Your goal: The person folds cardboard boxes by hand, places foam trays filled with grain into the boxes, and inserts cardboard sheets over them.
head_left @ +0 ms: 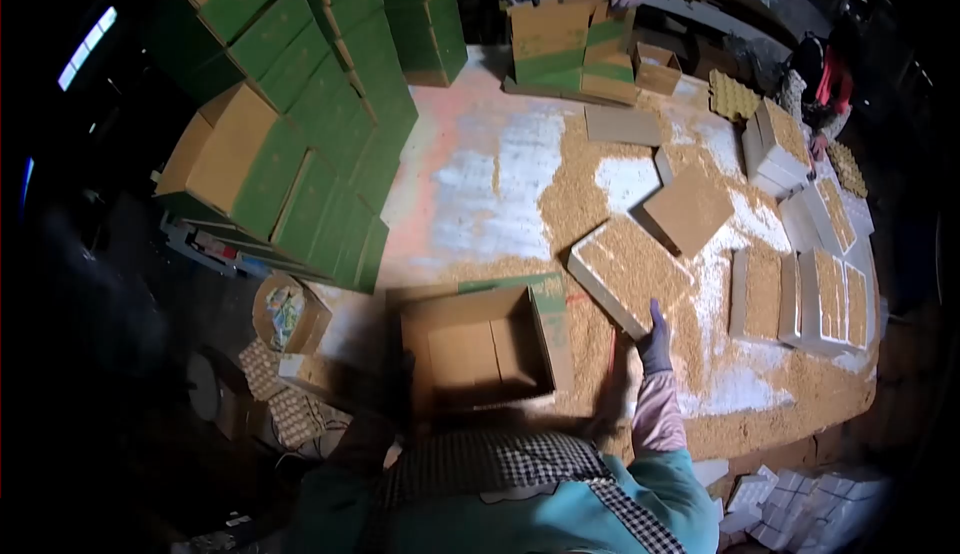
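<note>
My right hand (655, 342) grips the near corner of a white foam box (612, 297) filled level with sawdust-like material, thumb up along its side. The foam box lies at an angle over the table. Directly before me stands an open, empty cardboard box (480, 349), with a green flap or box panel (545, 294) behind it. My left hand (406, 366) is in deep shadow at the left side of this cardboard box, and its fingers cannot be made out. Flat cardboard sheets (690, 209) lie beyond the foam box.
Green cardboard boxes (320, 104) are stacked high at the left. Several filled foam boxes (762, 294) line the right side. Loose sawdust covers much of the table (500, 184). A co-worker handles a carton (550, 44) at the far side; another person (825, 84) stands at right.
</note>
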The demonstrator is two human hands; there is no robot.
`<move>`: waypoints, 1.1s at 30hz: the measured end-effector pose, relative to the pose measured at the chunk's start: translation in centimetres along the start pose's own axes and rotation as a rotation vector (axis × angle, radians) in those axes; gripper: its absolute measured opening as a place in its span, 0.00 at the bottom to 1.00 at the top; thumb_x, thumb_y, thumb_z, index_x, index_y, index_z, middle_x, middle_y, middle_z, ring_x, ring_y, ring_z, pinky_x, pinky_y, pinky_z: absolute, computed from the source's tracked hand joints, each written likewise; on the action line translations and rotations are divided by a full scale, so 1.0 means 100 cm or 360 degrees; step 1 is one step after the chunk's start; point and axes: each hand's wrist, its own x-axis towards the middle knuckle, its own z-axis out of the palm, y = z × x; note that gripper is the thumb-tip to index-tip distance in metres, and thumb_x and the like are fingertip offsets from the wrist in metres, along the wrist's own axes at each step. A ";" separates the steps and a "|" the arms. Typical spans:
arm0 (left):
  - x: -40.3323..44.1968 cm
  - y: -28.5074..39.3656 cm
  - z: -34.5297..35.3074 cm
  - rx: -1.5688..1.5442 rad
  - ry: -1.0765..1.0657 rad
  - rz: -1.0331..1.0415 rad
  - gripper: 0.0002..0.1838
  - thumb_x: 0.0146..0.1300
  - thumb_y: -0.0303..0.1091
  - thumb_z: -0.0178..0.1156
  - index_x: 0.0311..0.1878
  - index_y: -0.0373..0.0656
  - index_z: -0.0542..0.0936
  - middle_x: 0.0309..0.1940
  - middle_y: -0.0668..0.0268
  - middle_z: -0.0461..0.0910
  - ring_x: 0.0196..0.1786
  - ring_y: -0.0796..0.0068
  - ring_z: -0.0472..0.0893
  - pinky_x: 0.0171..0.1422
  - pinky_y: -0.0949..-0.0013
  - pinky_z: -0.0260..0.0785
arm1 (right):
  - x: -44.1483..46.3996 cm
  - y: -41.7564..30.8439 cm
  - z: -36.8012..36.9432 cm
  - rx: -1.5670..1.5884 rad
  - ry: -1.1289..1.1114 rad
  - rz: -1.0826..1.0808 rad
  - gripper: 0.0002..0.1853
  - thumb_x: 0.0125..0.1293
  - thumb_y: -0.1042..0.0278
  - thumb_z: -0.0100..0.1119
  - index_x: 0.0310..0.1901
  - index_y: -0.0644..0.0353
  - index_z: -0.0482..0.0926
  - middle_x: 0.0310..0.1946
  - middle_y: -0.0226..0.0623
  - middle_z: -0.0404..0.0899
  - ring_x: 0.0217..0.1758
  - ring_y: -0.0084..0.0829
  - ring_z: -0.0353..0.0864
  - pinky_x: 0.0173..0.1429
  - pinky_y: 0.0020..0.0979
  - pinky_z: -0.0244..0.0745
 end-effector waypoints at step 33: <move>-0.003 -0.111 -0.181 0.0973 0.0441 -0.0198 0.06 0.61 0.30 0.59 0.34 0.38 0.81 0.33 0.56 0.81 0.37 0.59 0.81 0.45 0.66 0.73 | -0.160 0.044 0.182 -0.3390 -0.0585 -0.0595 0.23 0.58 0.62 0.64 0.51 0.63 0.69 0.35 0.53 0.82 0.39 0.50 0.84 0.41 0.42 0.79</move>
